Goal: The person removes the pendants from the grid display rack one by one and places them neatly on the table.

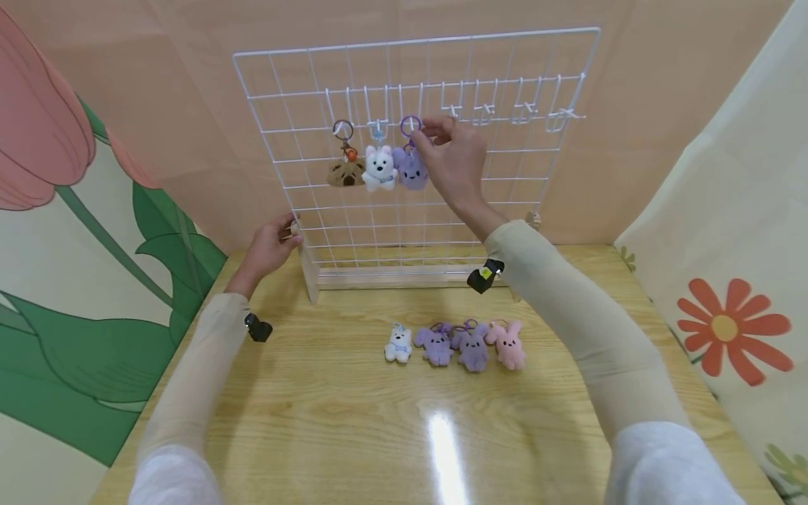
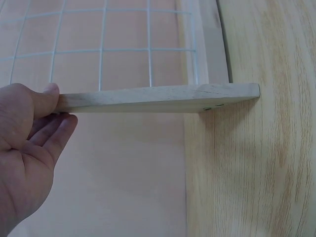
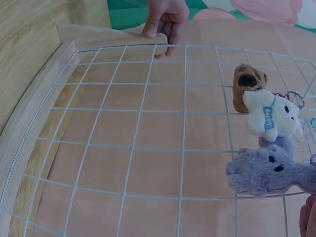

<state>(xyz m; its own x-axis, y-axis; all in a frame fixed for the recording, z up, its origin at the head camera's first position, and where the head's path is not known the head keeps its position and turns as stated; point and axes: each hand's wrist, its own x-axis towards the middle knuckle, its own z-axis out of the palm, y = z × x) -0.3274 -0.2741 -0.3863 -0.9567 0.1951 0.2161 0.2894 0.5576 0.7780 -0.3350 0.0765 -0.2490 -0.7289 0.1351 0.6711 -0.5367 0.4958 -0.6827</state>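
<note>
My left hand [image 1: 270, 247] grips the end of the wooden side support [image 2: 148, 98] of a white wire grid rack [image 1: 404, 210], thumb on one face and fingers on the other. At the hooks, my right hand [image 1: 459, 158] pinches the ring of a purple plush keychain [image 1: 413, 170] between thumb and curled fingers. That ring lies over a white hook, and the plush hangs below it. To its left hang a white dog plush keychain [image 1: 380, 167] and a brown plush keychain [image 1: 346, 172]. In the right wrist view only a bit of the right fingers [image 3: 309, 217] shows.
Several white hooks [image 1: 485, 112] line the grid to the right. On the wooden table [image 1: 315, 407] lie a white dog plush [image 1: 398, 345], two purple plushes [image 1: 437, 347] and a pink rabbit plush [image 1: 508, 345] in a row. Flowered cloths [image 1: 713, 231] flank the table.
</note>
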